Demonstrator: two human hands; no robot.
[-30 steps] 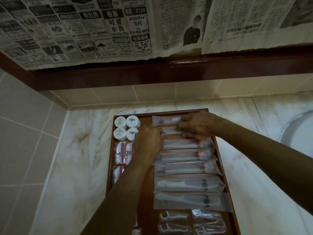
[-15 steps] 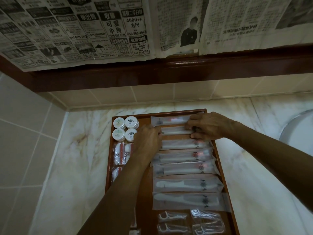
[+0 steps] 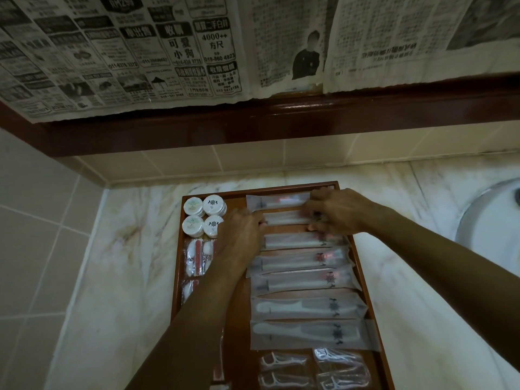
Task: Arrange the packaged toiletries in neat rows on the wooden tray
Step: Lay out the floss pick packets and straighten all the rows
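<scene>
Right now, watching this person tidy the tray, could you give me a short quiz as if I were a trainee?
1. True or false: both hands are at the second long packet from the far end of the wooden tray.
2. How many round white tubs sit in the tray's far left corner?
3. What lies at the near end of the tray? A) floss picks B) bottles C) towels

Key: 1 true; 2 four; 3 A
</scene>
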